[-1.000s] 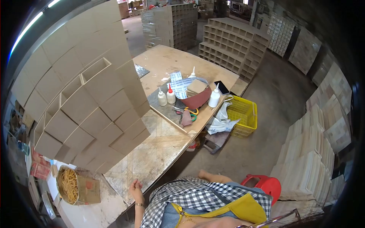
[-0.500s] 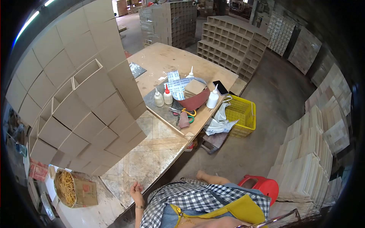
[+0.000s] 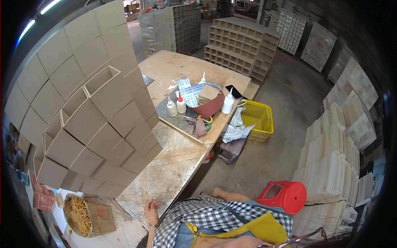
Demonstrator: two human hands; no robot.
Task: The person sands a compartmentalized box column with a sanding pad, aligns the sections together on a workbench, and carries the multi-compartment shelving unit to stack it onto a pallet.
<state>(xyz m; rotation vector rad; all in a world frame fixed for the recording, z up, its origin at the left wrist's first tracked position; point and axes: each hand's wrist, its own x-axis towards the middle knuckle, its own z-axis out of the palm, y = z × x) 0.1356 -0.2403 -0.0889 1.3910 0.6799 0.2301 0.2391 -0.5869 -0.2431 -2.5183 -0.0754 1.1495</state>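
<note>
My left hand [image 3: 151, 209], with a band at the wrist, is held beside the near edge of the worn tabletop [image 3: 163, 177]. Its fingers are loosely curled and apart, with nothing seen in them. My right hand [image 3: 217, 192] is low beside the checked clothing [image 3: 206, 208], above the floor. Its fingers are too small and partly hidden to make out. Nearest to my left hand are a tall stack of cardboard-coloured open boxes [image 3: 97, 138] and a carton [image 3: 99, 215] holding rubber bands [image 3: 79, 215].
Glue bottles [image 3: 172, 107], a reddish-brown bowl-like container [image 3: 211, 108], scissors [image 3: 202, 120] and a phone [image 3: 234, 92] lie on the table. Beyond its edge stand a yellow basket [image 3: 260, 124] and red stool [image 3: 285, 197]. Stacked panels [image 3: 322, 173] line the right; compartment racks [image 3: 240, 45] stand behind.
The view has shifted slightly, so the table items appear further left and the red stool shows more fully. Both hands keep nearly the same pose.
</note>
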